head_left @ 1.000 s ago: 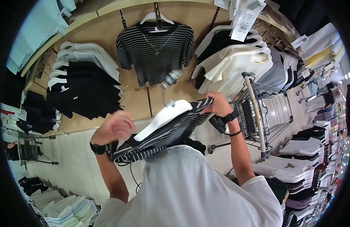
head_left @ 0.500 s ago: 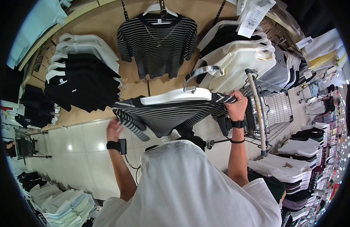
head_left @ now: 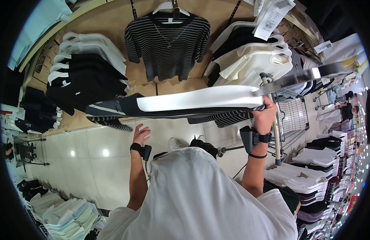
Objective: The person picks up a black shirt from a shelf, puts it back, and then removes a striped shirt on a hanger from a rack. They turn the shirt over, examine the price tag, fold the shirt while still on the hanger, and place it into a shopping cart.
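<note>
Torso: the person's white T-shirt fills 6 o'clock of the view, nearest the camera.
Left hand: the left hand is raised at 9 o'clock of the chest with a black wrist strap below it. Its fingers are spread and released and grasp nothing. It sits just under the low edge of the garment, and contact cannot be told.
Right hand: the right hand is at 3 o'clock, clenched around the end of the white hanger with the fabric gathered there. A black watch is on the wrist.
Garment: the striped shirt is stretched almost level across the middle of the view, from 9 to 3 o'clock. It hangs on the white hanger above chest height, and one sleeve droops toward 8 o'clock.
Hook: the metal hook juts from the hanger toward 2 o'clock, blurred.
Open room: the pale tile floor lies bare from 7 to 9 o'clock, below the left hand.
Tight edge: a wire cart stands just beside the right wrist at 3 o'clock, with its handle bar running down behind the forearm.
Low stacks: folded shirts lie at 7 o'clock and more folded stacks at 4 o'clock, hemming the floor.
Far wall: a displayed striped top hangs at 12 o'clock, black shirts at 10 o'clock and cream shirts at 1 o'clock.
</note>
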The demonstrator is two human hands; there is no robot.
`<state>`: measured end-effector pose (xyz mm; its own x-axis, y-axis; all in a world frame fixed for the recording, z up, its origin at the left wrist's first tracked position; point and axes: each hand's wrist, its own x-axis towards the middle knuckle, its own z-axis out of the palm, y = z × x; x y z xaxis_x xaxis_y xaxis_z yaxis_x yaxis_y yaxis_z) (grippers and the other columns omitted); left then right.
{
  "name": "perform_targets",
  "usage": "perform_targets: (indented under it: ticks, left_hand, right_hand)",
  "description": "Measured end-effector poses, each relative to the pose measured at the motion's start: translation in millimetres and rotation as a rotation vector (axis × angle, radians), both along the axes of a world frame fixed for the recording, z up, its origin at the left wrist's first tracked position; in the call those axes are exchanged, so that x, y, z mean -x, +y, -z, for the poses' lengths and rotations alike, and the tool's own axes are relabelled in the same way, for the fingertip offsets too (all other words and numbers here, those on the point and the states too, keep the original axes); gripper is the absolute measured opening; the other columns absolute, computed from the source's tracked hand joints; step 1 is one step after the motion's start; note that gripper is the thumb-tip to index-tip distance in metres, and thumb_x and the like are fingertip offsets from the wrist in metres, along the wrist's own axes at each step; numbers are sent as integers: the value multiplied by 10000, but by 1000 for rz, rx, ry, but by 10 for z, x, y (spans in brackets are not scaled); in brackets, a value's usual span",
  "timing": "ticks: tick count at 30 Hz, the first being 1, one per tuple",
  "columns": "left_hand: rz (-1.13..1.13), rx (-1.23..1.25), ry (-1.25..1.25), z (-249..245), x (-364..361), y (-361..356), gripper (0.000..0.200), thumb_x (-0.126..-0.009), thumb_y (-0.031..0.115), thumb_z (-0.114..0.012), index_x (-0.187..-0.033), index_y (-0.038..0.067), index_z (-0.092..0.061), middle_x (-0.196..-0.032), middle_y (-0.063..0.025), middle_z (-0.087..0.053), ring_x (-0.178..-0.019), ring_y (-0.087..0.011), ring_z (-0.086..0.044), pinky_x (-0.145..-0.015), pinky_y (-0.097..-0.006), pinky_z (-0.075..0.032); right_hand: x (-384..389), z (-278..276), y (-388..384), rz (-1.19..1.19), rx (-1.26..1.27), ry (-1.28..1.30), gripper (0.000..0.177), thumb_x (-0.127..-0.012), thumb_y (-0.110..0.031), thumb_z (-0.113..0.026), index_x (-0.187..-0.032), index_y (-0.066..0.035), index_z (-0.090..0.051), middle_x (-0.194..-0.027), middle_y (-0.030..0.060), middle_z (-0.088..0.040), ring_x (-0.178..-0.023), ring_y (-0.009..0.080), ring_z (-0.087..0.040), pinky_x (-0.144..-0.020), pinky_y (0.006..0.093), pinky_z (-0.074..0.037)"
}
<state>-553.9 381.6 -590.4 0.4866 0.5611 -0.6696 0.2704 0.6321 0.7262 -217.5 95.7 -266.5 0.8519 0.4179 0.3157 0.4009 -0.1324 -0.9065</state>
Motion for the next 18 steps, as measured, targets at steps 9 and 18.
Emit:
perform_targets:
  ticks: [9, 18]
  left_hand:
    - [-28, -52, 201, 90, -148, 139, 1304, -622, 230, -911, -1546, 207, 9, -1517, -180, -291, -1375, -358, -343, -982, -592, -417]
    - [193, -78, -291, 1444, -254, 309, 535, -1012, 321, -465, -1465, 60, -352, -1487, -89, -415, -1353, -289, -391, -1070, -452, -387]
  right_hand:
    - [24, -526, -238, 63, -369, 236, 239, -731, 8, -803, -942, 8, -690, -886, 60, -706, -775, 141, -641, -764, 276, -503]
    - [38, -254, -273, 230, -361, 457, 295, -833, -91, -767, -1089, 24, -675, -1027, 106, -714, -854, 152, -669, -785, 260, -514]
